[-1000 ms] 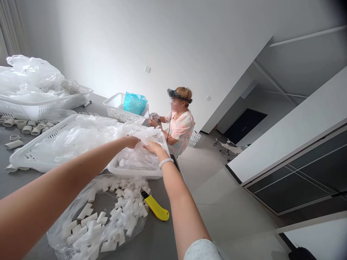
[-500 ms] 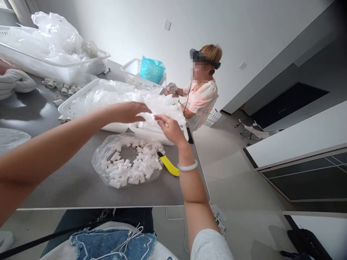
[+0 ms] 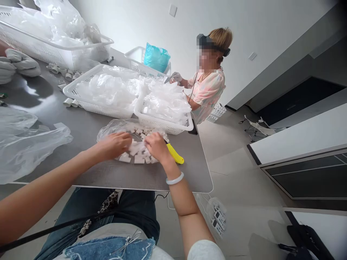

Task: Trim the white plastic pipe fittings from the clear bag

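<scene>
A clear plastic bag (image 3: 105, 130) full of white plastic pipe fittings (image 3: 139, 159) lies on the grey table in front of me. My left hand (image 3: 117, 144) is over its left side, fingers curled closed on the bag's film and slightly blurred. From the right, my right hand (image 3: 156, 146) pinches the film above the fittings. A small gap separates the two hands, with fittings and plastic showing between them. Beside my right hand lies a yellow-handled cutter (image 3: 175, 154), its dark end partly hidden.
Behind the bag stand two white baskets (image 3: 101, 112) (image 3: 173, 128) heaped with plastic bags. A larger basket (image 3: 65, 54) is at the back left, near a co-worker's gloved hands (image 3: 23, 63). Loose plastic (image 3: 29, 148) lies left. Another person (image 3: 207, 86) works at the far right corner.
Both hands have come down from above the baskets onto the bag of fittings and closed on its film. The view has shifted, bringing more loose plastic on the left into sight.
</scene>
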Tool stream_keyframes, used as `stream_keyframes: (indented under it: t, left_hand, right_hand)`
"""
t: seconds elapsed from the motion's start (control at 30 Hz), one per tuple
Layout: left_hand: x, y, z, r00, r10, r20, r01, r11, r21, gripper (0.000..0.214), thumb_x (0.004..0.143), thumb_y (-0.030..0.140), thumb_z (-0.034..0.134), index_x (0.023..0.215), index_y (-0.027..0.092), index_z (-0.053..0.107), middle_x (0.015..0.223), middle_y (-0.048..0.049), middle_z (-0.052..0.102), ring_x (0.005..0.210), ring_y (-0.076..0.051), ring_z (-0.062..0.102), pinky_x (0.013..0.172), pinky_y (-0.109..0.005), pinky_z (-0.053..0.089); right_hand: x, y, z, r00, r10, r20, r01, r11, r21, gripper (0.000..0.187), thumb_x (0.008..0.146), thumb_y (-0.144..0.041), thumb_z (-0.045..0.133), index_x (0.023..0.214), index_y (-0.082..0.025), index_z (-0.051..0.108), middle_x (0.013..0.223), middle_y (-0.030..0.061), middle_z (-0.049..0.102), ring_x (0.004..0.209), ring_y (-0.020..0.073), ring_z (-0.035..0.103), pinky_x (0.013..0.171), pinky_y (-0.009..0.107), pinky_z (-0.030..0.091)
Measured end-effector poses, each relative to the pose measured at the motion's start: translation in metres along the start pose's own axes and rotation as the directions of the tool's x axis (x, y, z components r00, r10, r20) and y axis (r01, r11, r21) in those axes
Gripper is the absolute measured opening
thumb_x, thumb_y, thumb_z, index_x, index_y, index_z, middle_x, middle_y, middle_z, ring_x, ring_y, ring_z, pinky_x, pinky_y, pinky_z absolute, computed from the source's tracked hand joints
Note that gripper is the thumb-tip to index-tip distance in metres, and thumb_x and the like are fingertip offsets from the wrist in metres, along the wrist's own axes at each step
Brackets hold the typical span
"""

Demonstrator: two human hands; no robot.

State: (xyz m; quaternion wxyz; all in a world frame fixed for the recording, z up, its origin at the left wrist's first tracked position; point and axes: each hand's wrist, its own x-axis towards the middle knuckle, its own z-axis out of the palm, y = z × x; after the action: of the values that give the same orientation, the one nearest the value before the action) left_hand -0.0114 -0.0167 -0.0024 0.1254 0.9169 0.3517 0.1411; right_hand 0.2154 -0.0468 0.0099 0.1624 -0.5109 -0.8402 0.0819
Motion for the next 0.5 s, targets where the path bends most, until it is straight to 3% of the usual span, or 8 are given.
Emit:
stream_keyframes:
  t: [0.1, 0.17, 0.2, 0.27, 0.3, 0.37, 0.43, 0.5]
  left_hand:
    - [0.021, 0.001, -0.008, 0.976, -0.099, -0.196, 0.113, 0.992, 0.059, 0.012, 0.088, 0.015, 0.05, 0.085, 0.019, 0.061, 0.09, -0.0065, 0.068, 0.09, -0.024, 0.064, 0.078, -0.032, 0.044]
    - [0.028, -0.001, -0.015, 0.956, -0.117, -0.27, 0.124, 0.992, 0.009, 0.012, 0.086, 0.013, 0.051, 0.081, 0.019, 0.059, 0.083, -0.0043, 0.066, 0.08, -0.021, 0.062, 0.072, -0.029, 0.043]
    - [0.029, -0.003, -0.019, 0.96, -0.107, -0.26, 0.1, 0.994, -0.04, 0.012, 0.084, 0.012, 0.052, 0.078, 0.019, 0.059, 0.08, -0.0029, 0.065, 0.073, -0.019, 0.06, 0.067, -0.026, 0.041]
    - [0.027, -0.009, -0.028, 0.991, -0.041, -0.13, 0.017, 0.984, -0.177, 0.009, 0.079, 0.013, 0.059, 0.074, 0.02, 0.062, 0.073, 0.0003, 0.066, 0.061, -0.015, 0.055, 0.056, -0.023, 0.037]
    - [0.026, -0.011, -0.033, 1.0, 0.013, -0.028, -0.02, 0.964, -0.264, 0.005, 0.076, 0.015, 0.064, 0.074, 0.02, 0.065, 0.071, 0.0013, 0.067, 0.057, -0.014, 0.055, 0.053, -0.021, 0.036]
    - [0.023, -0.016, -0.041, 0.982, 0.114, 0.15, -0.041, 0.907, -0.42, 0.007, 0.071, 0.022, 0.074, 0.078, 0.021, 0.072, 0.074, 0.0014, 0.072, 0.06, -0.014, 0.059, 0.053, -0.02, 0.039]
    - [0.024, -0.016, -0.047, 0.967, 0.142, 0.211, -0.018, 0.865, -0.502, 0.013, 0.073, 0.03, 0.075, 0.083, 0.022, 0.077, 0.079, 0.0, 0.075, 0.063, -0.016, 0.062, 0.054, -0.019, 0.041]
    - [0.029, -0.013, -0.044, 0.987, 0.09, 0.134, -0.006, 0.85, -0.527, 0.014, 0.079, 0.033, 0.07, 0.083, 0.022, 0.078, 0.078, -0.0018, 0.075, 0.062, -0.016, 0.062, 0.054, -0.02, 0.04]
  right_hand:
    - [0.011, 0.002, -0.006, 0.964, 0.139, -0.226, -0.134, 0.99, 0.037, 0.02, 0.091, -0.009, 0.051, 0.093, -0.019, 0.068, 0.097, 0.0089, 0.066, 0.101, 0.0234, 0.055, 0.095, 0.04, 0.045]
    - [0.012, 0.002, -0.014, 0.967, 0.114, -0.228, -0.092, 0.99, 0.106, 0.02, 0.09, -0.009, 0.051, 0.093, -0.019, 0.068, 0.097, 0.0074, 0.065, 0.101, 0.0218, 0.055, 0.095, 0.037, 0.045]
    - [0.01, 0.002, -0.018, 0.983, 0.063, -0.172, -0.036, 0.987, 0.153, 0.019, 0.09, -0.01, 0.053, 0.092, -0.02, 0.068, 0.095, 0.0059, 0.066, 0.1, 0.0206, 0.056, 0.094, 0.035, 0.045]
    - [0.003, 0.002, -0.025, 0.997, -0.075, 0.012, 0.069, 0.96, 0.273, 0.011, 0.089, -0.015, 0.06, 0.086, -0.021, 0.069, 0.091, 0.0025, 0.067, 0.097, 0.0181, 0.058, 0.089, 0.031, 0.045]
    - [0.0, 0.002, -0.028, 0.986, -0.131, 0.107, 0.089, 0.94, 0.33, 0.008, 0.089, -0.02, 0.064, 0.083, -0.022, 0.07, 0.088, 0.001, 0.068, 0.095, 0.0172, 0.059, 0.086, 0.029, 0.045]
    - [-0.007, 0.002, -0.03, 0.95, -0.171, 0.262, 0.053, 0.913, 0.403, 0.021, 0.09, -0.031, 0.066, 0.072, -0.022, 0.069, 0.076, -0.0014, 0.066, 0.083, 0.0152, 0.059, 0.075, 0.025, 0.044]
    - [-0.011, 0.003, -0.028, 0.943, -0.121, 0.311, -0.021, 0.909, 0.417, 0.037, 0.095, -0.039, 0.059, 0.064, -0.02, 0.067, 0.064, -0.0027, 0.061, 0.069, 0.0126, 0.056, 0.064, 0.023, 0.039]
    - [-0.012, 0.003, -0.021, 0.967, -0.034, 0.253, -0.073, 0.913, 0.4, 0.038, 0.098, -0.038, 0.054, 0.067, -0.02, 0.068, 0.062, -0.0032, 0.061, 0.062, 0.0108, 0.054, 0.059, 0.022, 0.035]
